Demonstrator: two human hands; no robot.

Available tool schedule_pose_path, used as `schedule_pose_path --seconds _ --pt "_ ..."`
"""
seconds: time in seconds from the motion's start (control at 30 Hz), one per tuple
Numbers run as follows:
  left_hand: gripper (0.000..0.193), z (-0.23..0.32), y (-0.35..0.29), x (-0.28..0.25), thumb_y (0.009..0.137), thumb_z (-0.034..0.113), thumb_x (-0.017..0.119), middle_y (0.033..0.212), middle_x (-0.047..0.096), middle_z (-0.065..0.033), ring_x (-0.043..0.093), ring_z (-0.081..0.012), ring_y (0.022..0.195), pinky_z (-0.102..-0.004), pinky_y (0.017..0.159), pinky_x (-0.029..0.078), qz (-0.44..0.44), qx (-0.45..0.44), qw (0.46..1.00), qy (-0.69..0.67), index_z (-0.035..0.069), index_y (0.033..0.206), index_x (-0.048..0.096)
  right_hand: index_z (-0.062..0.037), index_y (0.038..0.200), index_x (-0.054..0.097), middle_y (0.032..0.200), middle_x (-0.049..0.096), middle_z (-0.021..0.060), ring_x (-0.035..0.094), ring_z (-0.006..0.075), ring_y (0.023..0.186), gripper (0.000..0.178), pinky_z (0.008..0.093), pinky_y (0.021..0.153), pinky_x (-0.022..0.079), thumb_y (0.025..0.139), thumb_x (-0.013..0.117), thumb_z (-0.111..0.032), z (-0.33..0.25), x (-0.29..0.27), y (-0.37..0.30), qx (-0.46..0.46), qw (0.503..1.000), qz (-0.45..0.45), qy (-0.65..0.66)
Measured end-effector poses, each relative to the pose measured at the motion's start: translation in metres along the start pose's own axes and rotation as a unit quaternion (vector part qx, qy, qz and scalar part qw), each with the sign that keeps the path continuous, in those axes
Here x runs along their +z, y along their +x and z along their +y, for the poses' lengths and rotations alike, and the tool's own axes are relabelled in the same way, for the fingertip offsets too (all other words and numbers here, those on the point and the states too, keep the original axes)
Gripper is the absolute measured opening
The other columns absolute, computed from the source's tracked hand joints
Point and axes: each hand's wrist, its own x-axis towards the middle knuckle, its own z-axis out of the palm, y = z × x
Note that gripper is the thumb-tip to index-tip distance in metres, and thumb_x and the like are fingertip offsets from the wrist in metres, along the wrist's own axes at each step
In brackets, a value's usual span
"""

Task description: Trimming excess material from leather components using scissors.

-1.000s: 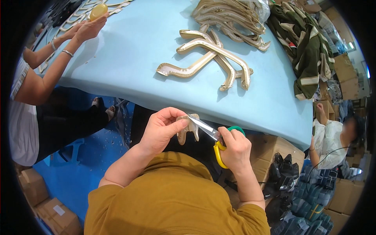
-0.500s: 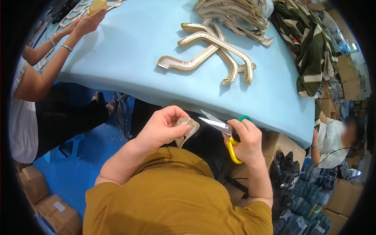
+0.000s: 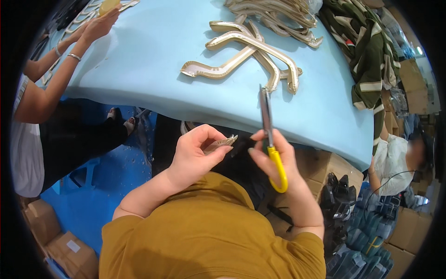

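My left hand (image 3: 197, 149) pinches the end of a beige fabric strip (image 3: 222, 143) between thumb and fingers, just off the table's near edge. Most of that strip is hidden by the hand. To its right, my right hand (image 3: 278, 156) holds a pair of scissors (image 3: 266, 114) with a yellow handle loop. Their blades point up toward the table and look closed, seen nearly edge-on. The scissors are apart from the strip. Several bent beige strips with white middles (image 3: 224, 69) lie crossed on the table beyond my hands.
The table (image 3: 139, 60) has a light blue cover. A heap of similar strips (image 3: 278, 16) and a dark green garment (image 3: 367, 60) lie at its far right. One person (image 3: 39, 102) works at the left, holding a yellow thing; another (image 3: 395, 158) is at the right. Cardboard boxes (image 3: 69, 255) stand lower left.
My right hand has turned the scissors from pointing left at the strip to pointing upward, and their blades have come together. The strip in my left hand has tilted flatter.
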Motion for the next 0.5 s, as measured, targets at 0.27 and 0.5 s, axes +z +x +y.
schedule_pose_path --seconds 0.27,0.5 --pt "0.015 -0.001 0.001 0.006 0.071 -0.009 0.064 0.076 0.054 -0.0090 0.058 -0.0159 0.064 -0.0233 0.055 0.048 0.014 0.223 0.949 0.221 -0.003 0.081 0.056 -0.0041 0.099 0.051 0.079 0.051 -0.0014 0.048 0.0050 0.073 0.019 0.0201 0.069 0.042 0.081 0.058 0.000 0.004 0.029 0.009 -0.030 0.991 -0.014 0.130" --pt "0.014 -0.001 -0.002 -0.001 0.073 -0.005 0.064 0.077 0.057 -0.0055 0.057 -0.0101 0.067 -0.0213 0.058 0.047 -0.015 0.095 0.987 0.125 -0.002 0.085 0.057 -0.0030 0.099 0.051 0.080 0.052 0.0004 0.049 0.0061 0.074 0.022 0.0211 0.069 0.043 0.078 0.057 0.002 0.007 0.026 0.008 -0.008 0.988 -0.047 0.150"
